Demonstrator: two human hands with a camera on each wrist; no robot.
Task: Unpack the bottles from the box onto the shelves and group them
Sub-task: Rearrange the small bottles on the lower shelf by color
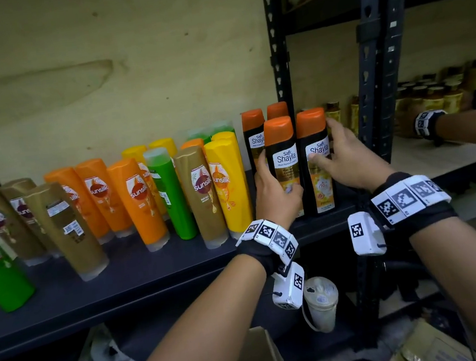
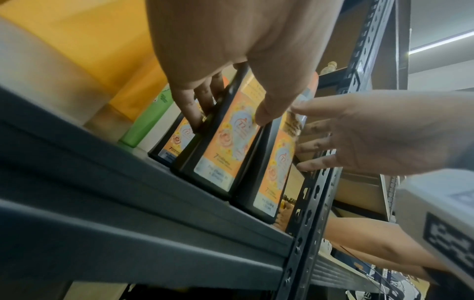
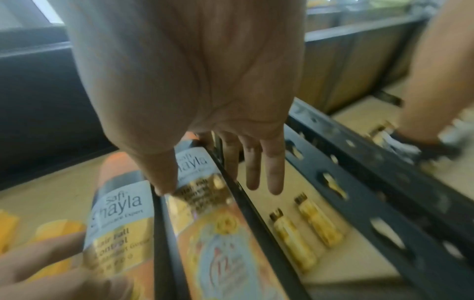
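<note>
Our left hand point(image 1: 273, 188) wraps one upright Safi Shayla bottle point(image 1: 283, 157); our right hand point(image 1: 347, 162) lays straight fingers point(image 1: 334, 130) on the twin bottle point(image 1: 323, 188) just beside it, nearer the black post point(image 1: 373, 90).

Shayla bottles point(image 1: 325, 191), 3 o'clock: black, orange caps, white-orange labels. Sunsilk bottles point(image 1: 144, 203), 9 o'clock: gold, orange, green, yellow. Shelf point(image 1: 123, 282): dark grey. Wristbands point(image 1: 269, 233): black-white squares.

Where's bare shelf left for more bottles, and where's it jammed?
Free: the front strip of the dark shelf, between the Sunsilk bottles and the front edge. Crowded: the right end, where four Safi Shayla bottles pack by the upright post, with the left hand and right hand on them.
</note>
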